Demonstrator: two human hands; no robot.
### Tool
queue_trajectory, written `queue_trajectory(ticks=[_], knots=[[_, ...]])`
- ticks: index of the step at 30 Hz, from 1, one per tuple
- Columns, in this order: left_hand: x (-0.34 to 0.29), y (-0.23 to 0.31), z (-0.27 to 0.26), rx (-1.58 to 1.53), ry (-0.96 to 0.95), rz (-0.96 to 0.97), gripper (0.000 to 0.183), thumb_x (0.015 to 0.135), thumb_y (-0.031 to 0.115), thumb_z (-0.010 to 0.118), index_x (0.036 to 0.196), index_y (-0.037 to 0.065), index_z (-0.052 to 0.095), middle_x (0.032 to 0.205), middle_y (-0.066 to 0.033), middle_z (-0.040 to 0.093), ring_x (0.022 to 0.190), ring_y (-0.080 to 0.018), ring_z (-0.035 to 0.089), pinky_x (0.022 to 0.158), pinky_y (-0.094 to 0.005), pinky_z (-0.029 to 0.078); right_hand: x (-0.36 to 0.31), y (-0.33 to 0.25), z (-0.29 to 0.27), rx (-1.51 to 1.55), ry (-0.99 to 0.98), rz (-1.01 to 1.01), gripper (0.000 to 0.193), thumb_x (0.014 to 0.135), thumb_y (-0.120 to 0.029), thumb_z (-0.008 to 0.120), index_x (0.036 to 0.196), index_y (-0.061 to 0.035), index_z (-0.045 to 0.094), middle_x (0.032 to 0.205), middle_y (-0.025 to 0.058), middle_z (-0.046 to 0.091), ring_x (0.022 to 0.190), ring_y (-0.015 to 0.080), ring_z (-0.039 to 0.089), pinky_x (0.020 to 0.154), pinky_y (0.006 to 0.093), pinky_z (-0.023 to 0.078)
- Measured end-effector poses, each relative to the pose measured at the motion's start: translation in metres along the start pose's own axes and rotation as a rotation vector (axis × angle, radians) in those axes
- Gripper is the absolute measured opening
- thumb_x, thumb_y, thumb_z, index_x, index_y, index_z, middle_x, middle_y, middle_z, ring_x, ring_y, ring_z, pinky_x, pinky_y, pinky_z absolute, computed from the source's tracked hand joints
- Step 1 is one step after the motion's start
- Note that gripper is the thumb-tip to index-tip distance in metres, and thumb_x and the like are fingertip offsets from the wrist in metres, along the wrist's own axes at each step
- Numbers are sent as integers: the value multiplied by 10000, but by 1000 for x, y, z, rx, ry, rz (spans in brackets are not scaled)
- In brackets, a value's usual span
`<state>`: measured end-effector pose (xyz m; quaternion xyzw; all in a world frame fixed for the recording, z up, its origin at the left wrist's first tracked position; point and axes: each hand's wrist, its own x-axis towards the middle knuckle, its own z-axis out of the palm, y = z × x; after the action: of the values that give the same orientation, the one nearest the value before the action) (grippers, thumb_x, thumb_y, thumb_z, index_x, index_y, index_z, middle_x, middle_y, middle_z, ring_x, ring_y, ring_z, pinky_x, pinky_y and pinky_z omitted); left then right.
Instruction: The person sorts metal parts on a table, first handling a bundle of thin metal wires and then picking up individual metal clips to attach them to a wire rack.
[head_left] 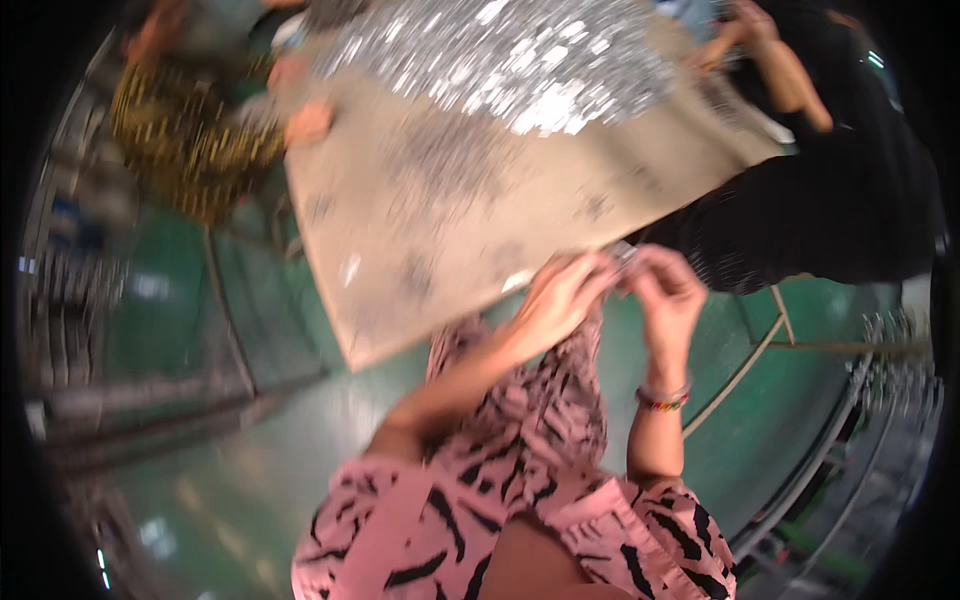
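Close together at the table's near edge, my two hands meet over a small shiny silver piece (622, 252), too blurred to tell its kind. My left hand (562, 298) has its fingers bent and pressed toward the piece from the left. From the right, my right hand (668, 285) pinches it between thumb and fingers. Farther off, a big heap of shiny silver pieces (540, 60) covers the back of the brown table (400, 230). One small bright piece (517, 281) lies by the near edge, left of my hands.
At the far left a person in a dark yellow patterned top (190, 130) rests a hand on the table. A person in black (820, 190) stands close at the right. Racks (890, 400) line the right side above a green floor (350, 440).
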<state>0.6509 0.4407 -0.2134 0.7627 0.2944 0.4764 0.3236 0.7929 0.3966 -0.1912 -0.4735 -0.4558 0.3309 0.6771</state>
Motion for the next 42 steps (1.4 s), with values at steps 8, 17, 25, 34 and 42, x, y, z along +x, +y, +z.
queue_trajectory(ticks=[8,17,25,34,42], knots=[[13,-19,-8,31,-28,-43,95,846,153,569,837,59,568,702,-92,563,726,-278,563,734,-386,424,20,14,22,116,167,100,152,783,110,588,930,73,600,808,105,625,637,147,565,563,260,465],[13,-113,-159,685,-263,-140,136,803,158,608,884,63,661,876,-84,649,865,-244,598,762,-354,489,1,33,18,225,47,205,152,792,103,585,934,50,591,809,118,621,642,154,579,552,256,473],[22,-160,-196,938,-673,25,98,806,138,568,834,48,595,897,-65,588,888,-258,559,749,-358,479,6,30,28,195,37,203,156,784,118,580,926,55,593,767,103,622,619,141,578,565,235,475],[14,-42,-110,-8,-177,-275,110,855,124,561,905,28,582,889,-99,595,864,-228,578,789,-322,457,-8,29,29,58,-12,237,127,794,82,587,916,49,602,780,78,618,630,129,557,568,246,462],[-5,7,-31,37,-15,25,89,774,51,609,849,29,565,1095,-91,522,1022,-273,485,867,-374,410,-27,22,34,55,82,169,139,790,91,590,919,41,601,850,61,622,714,100,579,627,219,496]])
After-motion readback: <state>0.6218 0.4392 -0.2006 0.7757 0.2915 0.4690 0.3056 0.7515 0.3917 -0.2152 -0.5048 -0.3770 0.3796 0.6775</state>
